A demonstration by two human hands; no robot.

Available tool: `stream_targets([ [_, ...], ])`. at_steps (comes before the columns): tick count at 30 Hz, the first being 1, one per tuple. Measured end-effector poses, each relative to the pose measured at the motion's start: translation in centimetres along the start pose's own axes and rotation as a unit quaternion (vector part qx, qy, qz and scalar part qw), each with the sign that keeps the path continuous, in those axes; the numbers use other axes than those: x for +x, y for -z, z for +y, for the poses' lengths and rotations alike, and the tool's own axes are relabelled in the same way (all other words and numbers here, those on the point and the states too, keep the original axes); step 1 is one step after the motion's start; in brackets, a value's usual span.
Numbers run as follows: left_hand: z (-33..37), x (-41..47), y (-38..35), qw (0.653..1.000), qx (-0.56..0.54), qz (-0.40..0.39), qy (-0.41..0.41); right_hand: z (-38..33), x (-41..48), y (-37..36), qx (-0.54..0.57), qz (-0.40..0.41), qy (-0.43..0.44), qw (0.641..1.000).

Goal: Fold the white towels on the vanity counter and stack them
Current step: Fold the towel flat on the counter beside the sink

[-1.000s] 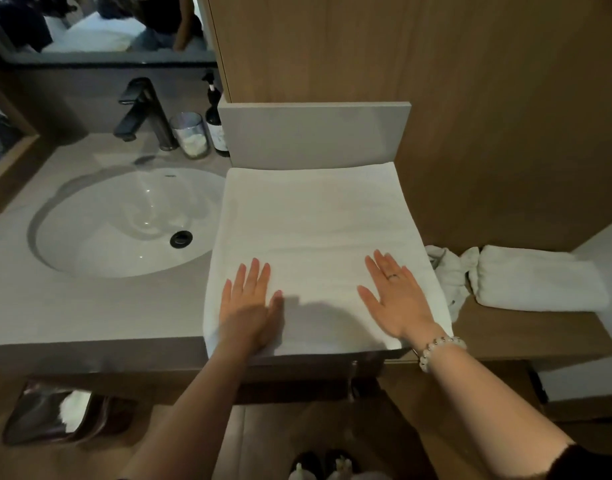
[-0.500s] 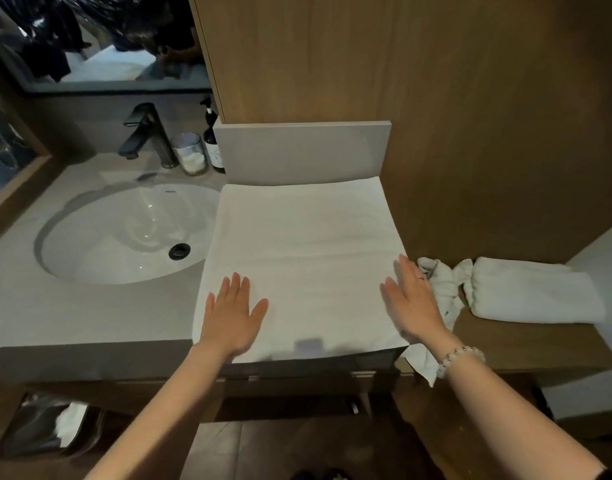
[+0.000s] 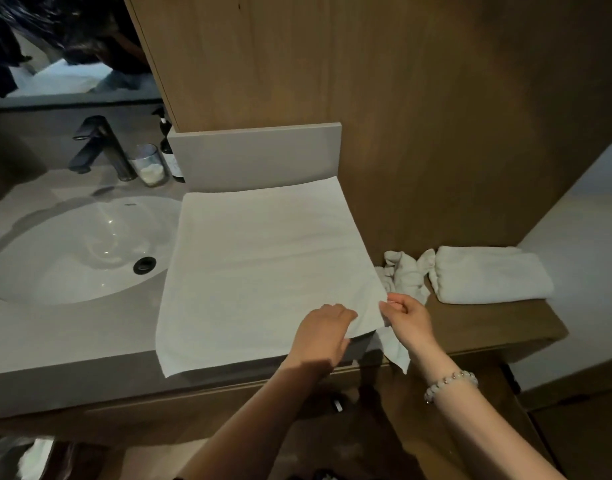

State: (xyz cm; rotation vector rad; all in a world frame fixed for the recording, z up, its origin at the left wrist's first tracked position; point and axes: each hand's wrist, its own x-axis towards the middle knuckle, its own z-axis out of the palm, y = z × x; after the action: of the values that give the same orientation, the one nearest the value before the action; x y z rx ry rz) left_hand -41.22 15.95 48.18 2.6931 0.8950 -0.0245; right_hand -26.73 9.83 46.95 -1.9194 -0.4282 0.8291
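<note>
A white towel (image 3: pixel 263 265) lies spread flat on the grey vanity counter (image 3: pixel 65 334), right of the sink. My left hand (image 3: pixel 323 332) grips its near right corner at the counter's front edge. My right hand (image 3: pixel 406 318) pinches the towel's right edge just beside that corner, and a flap of cloth hangs below it. A crumpled white towel (image 3: pixel 406 273) lies on the lower wooden shelf (image 3: pixel 488 323) to the right. Beside it sits a folded white towel (image 3: pixel 489 278).
The oval sink (image 3: pixel 72 251) with a black faucet (image 3: pixel 100 147) fills the counter's left. A glass (image 3: pixel 149 165) and a dark bottle (image 3: pixel 171 157) stand behind it. A grey backsplash (image 3: pixel 256 154) and a wood wall panel (image 3: pixel 401 116) close off the back.
Both hands left their flat places on the towel and moved right to its near right corner; my left hand crossed over and now grips it, my right hand pinches the edge.
</note>
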Motion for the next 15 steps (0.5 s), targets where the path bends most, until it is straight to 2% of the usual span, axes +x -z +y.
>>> stream_targets([
  [8,-0.6,-0.2,-0.2,0.999,-0.045,0.004,0.025,-0.8,-0.2,1.4,0.040,-0.086,0.005,0.995],
  [15,-0.7,-0.4,-0.5,0.998,-0.059,0.010,0.033,0.8,-0.2,1.5,-0.012,-0.022,0.073,0.997],
])
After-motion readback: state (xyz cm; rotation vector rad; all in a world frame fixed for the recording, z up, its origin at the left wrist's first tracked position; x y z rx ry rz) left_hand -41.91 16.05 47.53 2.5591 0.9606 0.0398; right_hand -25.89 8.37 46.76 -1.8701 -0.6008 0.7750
